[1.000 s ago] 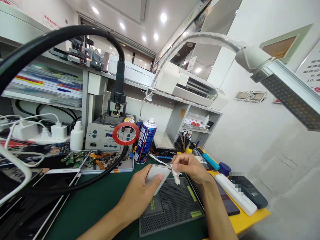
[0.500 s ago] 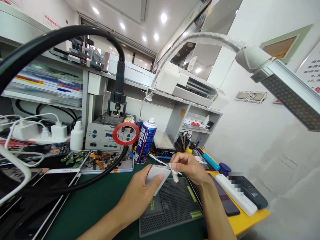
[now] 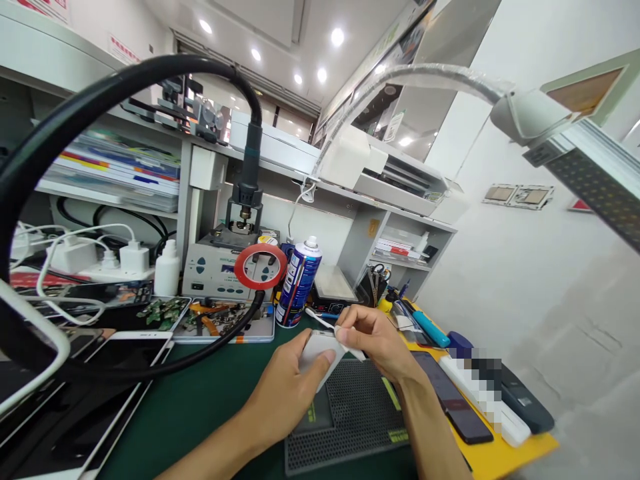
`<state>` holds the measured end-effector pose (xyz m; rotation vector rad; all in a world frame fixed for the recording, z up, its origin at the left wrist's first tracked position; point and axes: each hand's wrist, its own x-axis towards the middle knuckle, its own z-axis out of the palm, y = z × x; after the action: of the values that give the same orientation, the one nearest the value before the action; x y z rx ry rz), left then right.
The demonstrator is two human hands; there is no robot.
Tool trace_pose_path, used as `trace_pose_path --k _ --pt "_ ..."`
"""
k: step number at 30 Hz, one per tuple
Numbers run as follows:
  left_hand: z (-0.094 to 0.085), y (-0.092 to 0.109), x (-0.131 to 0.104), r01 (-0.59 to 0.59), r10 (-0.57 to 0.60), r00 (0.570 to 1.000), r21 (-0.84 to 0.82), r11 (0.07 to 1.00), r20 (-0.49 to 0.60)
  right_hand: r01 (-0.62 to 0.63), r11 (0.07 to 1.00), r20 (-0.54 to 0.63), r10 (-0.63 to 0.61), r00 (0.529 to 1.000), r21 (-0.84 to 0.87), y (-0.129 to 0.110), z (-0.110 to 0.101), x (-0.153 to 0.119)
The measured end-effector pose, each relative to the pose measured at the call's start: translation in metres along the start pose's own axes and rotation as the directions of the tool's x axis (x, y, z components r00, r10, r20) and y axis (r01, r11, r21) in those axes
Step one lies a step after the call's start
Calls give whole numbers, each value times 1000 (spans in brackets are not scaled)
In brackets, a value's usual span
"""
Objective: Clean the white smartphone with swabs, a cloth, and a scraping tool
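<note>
My left hand (image 3: 287, 380) is wrapped round a slim silver-white phone (image 3: 316, 350), held tilted with one short edge up, the thumb on its broad face. At the phone's upper right corner, my right hand (image 3: 373, 339) is closed in a pinch on a thin white stick (image 3: 320, 320) with a rounded end. A crumpled white wipe (image 3: 357, 353) hangs from the same fingers, against the phone's edge. Whether the wipe is wrapped round the stick is hidden by the fingers. Below both hands lies a dark perforated mat (image 3: 357, 407) on the green work surface.
A blue spray can (image 3: 299, 283) and a roll of red tape (image 3: 261, 267) stand behind the hands. A thick black hose (image 3: 170, 63) arches over the left side. Phones (image 3: 120, 387) lie at left; another dark phone (image 3: 455, 400) lies at right, under a lamp (image 3: 595, 167).
The view has turned slightly left. The stick's far end has drawn closer to the phone, and the wipe, which hung down loosely, now lies tighter against the phone's corner.
</note>
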<state>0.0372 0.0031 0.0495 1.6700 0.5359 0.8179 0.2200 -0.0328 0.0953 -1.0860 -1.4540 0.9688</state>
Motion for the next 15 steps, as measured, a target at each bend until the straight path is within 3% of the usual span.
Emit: trace_pose_path --k 15 --pt "-1 -2 -1 0 0 1000 -1 1000 24 -52 999 47 52 998 -2 -1 -18 -3"
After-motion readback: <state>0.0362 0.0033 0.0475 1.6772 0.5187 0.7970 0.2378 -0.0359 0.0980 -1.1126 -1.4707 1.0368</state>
